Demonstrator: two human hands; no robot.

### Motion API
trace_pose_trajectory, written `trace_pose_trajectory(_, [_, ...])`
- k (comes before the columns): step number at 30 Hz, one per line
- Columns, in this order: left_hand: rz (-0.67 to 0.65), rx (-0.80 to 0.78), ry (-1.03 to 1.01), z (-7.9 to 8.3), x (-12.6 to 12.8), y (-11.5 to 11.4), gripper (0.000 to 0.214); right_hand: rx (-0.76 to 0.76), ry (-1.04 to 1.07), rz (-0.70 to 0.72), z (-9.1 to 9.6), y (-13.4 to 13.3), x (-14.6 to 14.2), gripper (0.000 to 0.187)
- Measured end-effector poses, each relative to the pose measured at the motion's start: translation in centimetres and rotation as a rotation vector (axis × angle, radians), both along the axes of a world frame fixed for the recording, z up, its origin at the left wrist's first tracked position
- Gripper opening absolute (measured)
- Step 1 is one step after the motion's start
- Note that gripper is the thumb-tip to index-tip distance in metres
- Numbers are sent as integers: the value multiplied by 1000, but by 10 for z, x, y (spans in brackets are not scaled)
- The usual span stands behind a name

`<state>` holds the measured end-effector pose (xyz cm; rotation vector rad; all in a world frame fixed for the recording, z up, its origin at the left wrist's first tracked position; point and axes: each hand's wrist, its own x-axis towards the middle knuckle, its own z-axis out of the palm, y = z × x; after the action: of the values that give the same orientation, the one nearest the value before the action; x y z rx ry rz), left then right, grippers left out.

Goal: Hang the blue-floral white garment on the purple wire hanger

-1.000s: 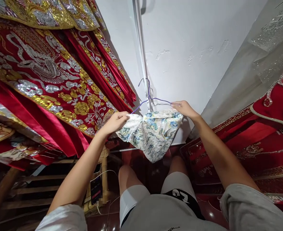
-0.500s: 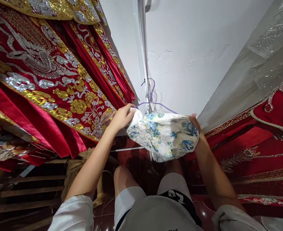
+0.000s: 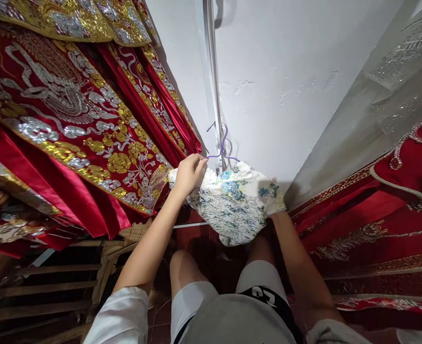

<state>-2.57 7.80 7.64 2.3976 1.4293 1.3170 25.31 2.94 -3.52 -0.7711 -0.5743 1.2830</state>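
A white garment with blue and yellow flowers (image 3: 232, 210) hangs on a purple hanger (image 3: 222, 143), whose hook is at the metal strip on the wall. My left hand (image 3: 191, 174) is closed at the garment's left shoulder, thumb and fingers pinching by the hanger's arm. A bit of floral cloth shows to the left of that hand. On the other side, my right hand (image 3: 274, 180) is mostly covered by the garment's right shoulder and sleeve, with only a blurred bit of finger showing at the edge. Its grip is hidden.
Red costumes with gold and silver embroidery (image 3: 99, 119) hang close on my left. On the right are a beaded red garment (image 3: 386, 205) and sheer white sparkling fabric (image 3: 404, 91). A metal strip (image 3: 212, 71) runs down the white wall (image 3: 275, 57). Wooden slats (image 3: 49, 286) lie low left.
The hanger's right arm, bare before, is now mostly covered by the garment's shoulder. My right hand has moved slightly left and under the cloth; my left hand has shifted a little right.
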Motion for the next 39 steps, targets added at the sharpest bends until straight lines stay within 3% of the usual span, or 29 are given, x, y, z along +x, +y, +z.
trace_pose_trajectory(3, [5,59,-9,7,4,7,27,-34,36,-42,13,-17,11,53])
trace_pose_trajectory(7, [-66,113,-1,29,30,10,23,48,3,-291,35,-41,18,47])
trace_pose_trajectory(10, [-137,174,16,44,47,-6,23,114,-93,-460,37,-69,11,44])
trace_pose_trajectory(12, [-133,187,41,48,51,-24,28,168,-224,-473,30,-95,0,42])
trace_pose_trajectory(14, [-121,105,87,49,48,-43,36,245,-412,-298,25,-124,-15,40])
trace_pose_trajectory(16, [-100,-34,144,47,41,-59,42,394,-598,-19,25,-148,-30,47])
trace_pose_trajectory(18, [-57,-154,222,47,30,-69,44,556,-702,294,32,-161,-41,62])
trace_pose_trajectory(20, [-56,-243,312,49,18,-76,44,650,-706,518,40,-160,-45,72])
trace_pose_trajectory(22, [-184,-337,384,57,4,-81,40,626,-691,555,42,-151,-41,71])
trace_pose_trajectory(26, [-551,-564,406,80,-23,-87,28,426,-689,335,20,-129,-16,54])
trace_pose_trajectory(29, [-565,-652,225,89,-34,-75,25,337,-624,263,2,-123,-6,40])
trace_pose_trajectory(34, [-287,-507,-371,79,-17,-9,10,272,-608,328,-6,-122,-20,33])
trace_pose_trajectory(37, [-157,-442,-444,77,5,32,4,260,-614,348,-8,-122,-29,30])
trace_pose_trajectory(39, [-155,-436,-402,78,19,45,3,243,-618,345,-10,-123,-30,30])
